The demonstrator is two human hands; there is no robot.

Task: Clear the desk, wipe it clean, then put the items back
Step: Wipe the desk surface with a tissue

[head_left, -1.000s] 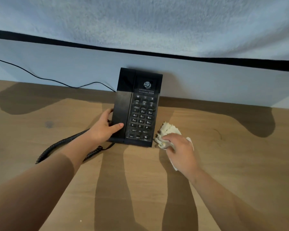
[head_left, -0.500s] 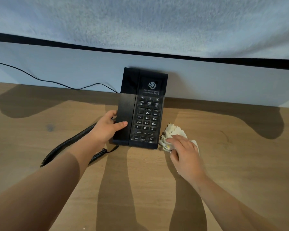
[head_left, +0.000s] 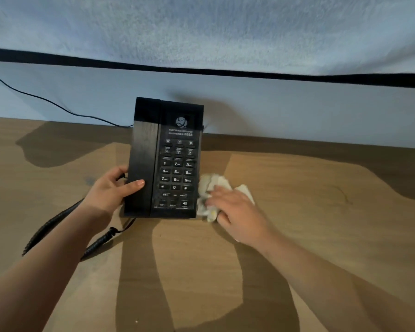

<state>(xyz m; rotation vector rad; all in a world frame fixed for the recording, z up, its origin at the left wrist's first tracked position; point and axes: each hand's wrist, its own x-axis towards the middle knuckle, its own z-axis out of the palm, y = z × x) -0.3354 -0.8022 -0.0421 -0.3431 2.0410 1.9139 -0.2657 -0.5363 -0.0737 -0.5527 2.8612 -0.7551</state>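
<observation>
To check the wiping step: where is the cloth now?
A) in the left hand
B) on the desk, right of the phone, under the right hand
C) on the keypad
B: the right hand holds the cloth on the desk beside the phone.

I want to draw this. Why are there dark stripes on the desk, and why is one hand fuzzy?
Head view: the dark stripes on the desk are hard-edged shadows. The right hand and cloth are smeared by motion blur. The phone and left hand look sharper.
</observation>
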